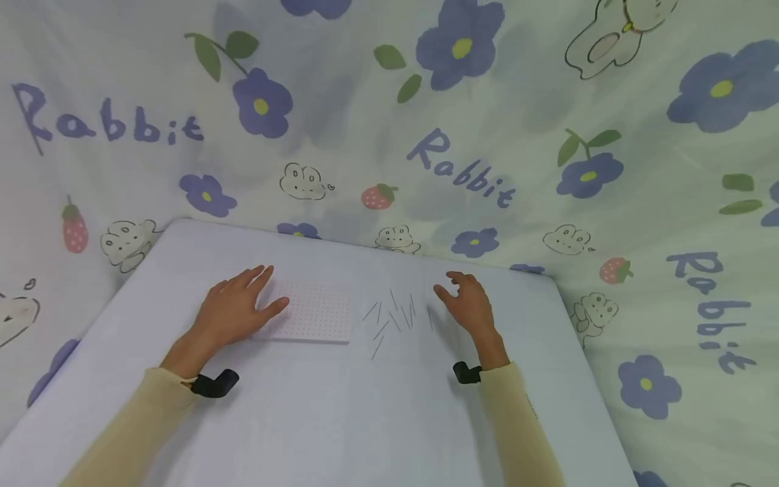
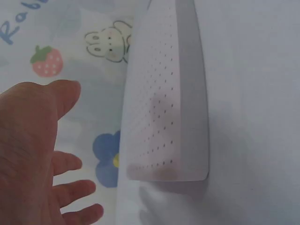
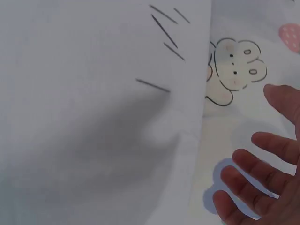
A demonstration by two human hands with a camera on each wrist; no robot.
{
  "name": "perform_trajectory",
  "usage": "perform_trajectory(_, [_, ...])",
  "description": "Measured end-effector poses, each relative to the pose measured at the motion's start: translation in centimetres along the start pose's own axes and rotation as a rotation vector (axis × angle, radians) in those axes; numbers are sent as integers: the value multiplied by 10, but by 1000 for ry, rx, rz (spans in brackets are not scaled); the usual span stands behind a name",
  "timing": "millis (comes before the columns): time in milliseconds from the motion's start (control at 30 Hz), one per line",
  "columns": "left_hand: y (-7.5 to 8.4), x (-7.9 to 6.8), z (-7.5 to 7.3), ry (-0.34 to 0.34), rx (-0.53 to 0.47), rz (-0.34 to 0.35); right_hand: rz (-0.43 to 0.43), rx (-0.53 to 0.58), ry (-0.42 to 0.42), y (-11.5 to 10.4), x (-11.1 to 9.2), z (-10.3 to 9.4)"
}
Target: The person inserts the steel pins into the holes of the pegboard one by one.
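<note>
A white board with rows of small holes [image 1: 319, 312] lies on the table, left of centre. My left hand [image 1: 233, 308] hovers over the board's left end, fingers spread and holding nothing. In the left wrist view the perforated board [image 2: 161, 108] appears beside that hand [image 2: 33, 140], with a gap between them. Several thin dark needle-like sticks [image 1: 402, 316] are scattered to the right of the board. Above and right of these sticks is my right hand [image 1: 470, 304], its fingers loosely bent around nothing. One stick [image 3: 153, 85] lies nearest to it in the right wrist view.
The white table [image 1: 341, 419] has a far edge against a hanging cloth [image 1: 341, 149] printed with rabbits, flowers and strawberries. The cloth also borders both sides. A dark wrist strap with a camera [image 1: 218, 384] sits on the left wrist, another camera [image 1: 467, 373] on the right.
</note>
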State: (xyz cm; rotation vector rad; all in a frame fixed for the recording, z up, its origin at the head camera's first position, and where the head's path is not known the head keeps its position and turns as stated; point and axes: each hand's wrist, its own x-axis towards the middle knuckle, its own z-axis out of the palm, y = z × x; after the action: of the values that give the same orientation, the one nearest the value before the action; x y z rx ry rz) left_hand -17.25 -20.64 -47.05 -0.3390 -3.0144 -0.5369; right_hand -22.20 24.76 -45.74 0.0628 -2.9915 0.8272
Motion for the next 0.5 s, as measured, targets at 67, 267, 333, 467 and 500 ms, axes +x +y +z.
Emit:
perform_trajectory(67, [0,-2,5,-2,-9,-2,11,29,-11,0,-1,5])
perform_trajectory(267, [2,-8,15,-41,-40,-25,109,112,-56,-2,-5,17])
perform_trajectory(333, [3,-10,17,-50,-48,-27,152,124,-71,-3,-6,21])
perform_trajectory(467, [3,-13,21,-57,-54,-29,218,113,-98,-6,-7,28])
perform_trajectory(500, [4,-14,22,-59,-54,-29,228,101,-100,-7,-8,29])
